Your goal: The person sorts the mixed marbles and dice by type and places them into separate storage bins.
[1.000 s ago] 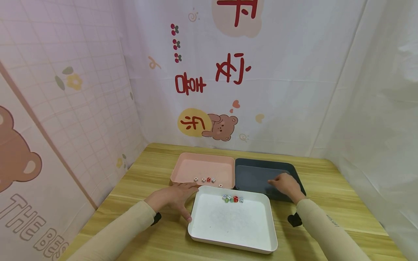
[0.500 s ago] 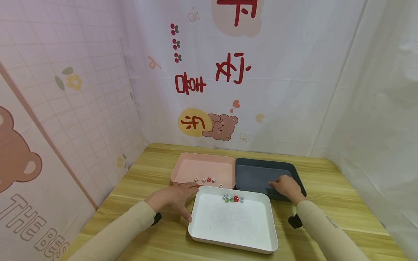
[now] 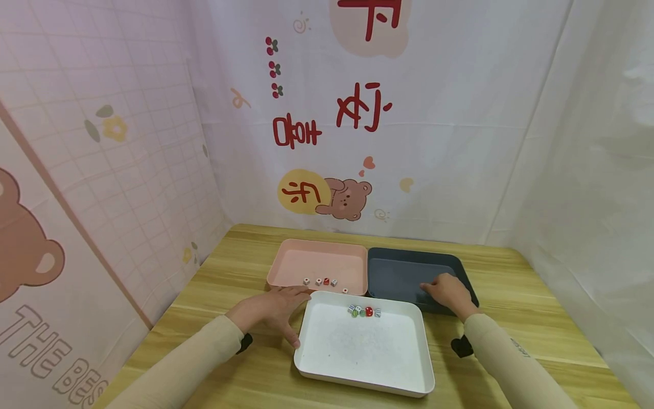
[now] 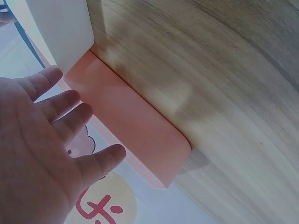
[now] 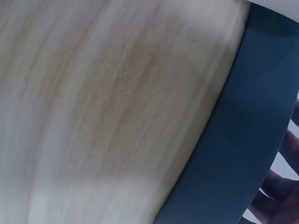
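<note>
In the head view, my left hand [image 3: 273, 312] lies with spread fingers at the upper left corner of a white tray [image 3: 365, 383], its thumb beside the tray's left rim. The left wrist view shows the straight fingers of that hand [image 4: 51, 135] with nothing between them. Several dice, white-green and red [image 3: 369, 312], sit near the white tray's far edge. My right hand [image 3: 449, 292] is over a dark blue tray [image 3: 403, 272], fingers bent and fingertips close together. Whether it holds anything is hidden; the tray's wall [image 5: 233, 126] covers part of it in the right wrist view.
Behind the white tray stands a pink tray [image 3: 322, 258] with several small dice [image 3: 326, 281] near its front edge. It adjoins the dark blue tray. All stand on a wooden table [image 3: 531, 318], with a printed curtain [image 3: 449, 142] behind.
My right hand has shifted very slightly and lowered a little over the dark blue tray. The left hand, the trays and the dice stay as they were.
</note>
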Motion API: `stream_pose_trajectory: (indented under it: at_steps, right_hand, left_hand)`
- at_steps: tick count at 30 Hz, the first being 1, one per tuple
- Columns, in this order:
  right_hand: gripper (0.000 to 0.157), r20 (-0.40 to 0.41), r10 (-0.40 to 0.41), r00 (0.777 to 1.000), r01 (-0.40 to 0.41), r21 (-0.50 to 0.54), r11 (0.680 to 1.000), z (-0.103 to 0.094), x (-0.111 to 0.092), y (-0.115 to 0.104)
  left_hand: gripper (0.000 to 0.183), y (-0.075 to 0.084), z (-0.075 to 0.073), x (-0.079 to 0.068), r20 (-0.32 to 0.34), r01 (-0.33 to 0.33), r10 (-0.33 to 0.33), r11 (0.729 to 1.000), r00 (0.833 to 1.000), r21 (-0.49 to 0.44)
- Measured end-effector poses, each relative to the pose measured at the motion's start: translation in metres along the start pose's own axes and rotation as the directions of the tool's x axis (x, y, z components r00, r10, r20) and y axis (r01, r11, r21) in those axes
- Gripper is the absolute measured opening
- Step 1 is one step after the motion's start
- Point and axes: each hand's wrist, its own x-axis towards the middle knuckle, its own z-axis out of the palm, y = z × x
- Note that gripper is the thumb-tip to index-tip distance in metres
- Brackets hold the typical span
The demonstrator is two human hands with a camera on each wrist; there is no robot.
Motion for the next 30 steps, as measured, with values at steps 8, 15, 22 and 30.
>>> stream_pose_trajectory:
  at_steps: [8,15,22,30]
  right_hand:
    - [0.036,-0.004,-0.034,0.999,0.034,0.035,0.999,0.002,0.0,-0.004]
    - [0.034,-0.025,-0.092,0.995,0.093,0.039,0.995,0.002,0.003,-0.015]
    - [0.037,-0.007,-0.125,0.992,0.125,0.072,0.989,0.002,0.001,-0.034]
    - [0.016,-0.024,-0.293,0.956,0.293,-0.025,0.956,0.01,-0.005,-0.061]
  left_hand:
    - [0.114,0.0,0.0,0.0,0.0,0.004,-0.004,1.0,1.0,0.001]
    - [0.114,0.0,0.0,-0.001,0.003,0.009,-0.009,1.0,1.0,0.004]
    - [0.113,0.001,0.0,-0.001,-0.001,0.007,-0.007,1.0,1.0,0.005]
    - [0.112,0.001,0.0,-0.001,-0.007,0.002,-0.003,1.0,1.0,-0.003]
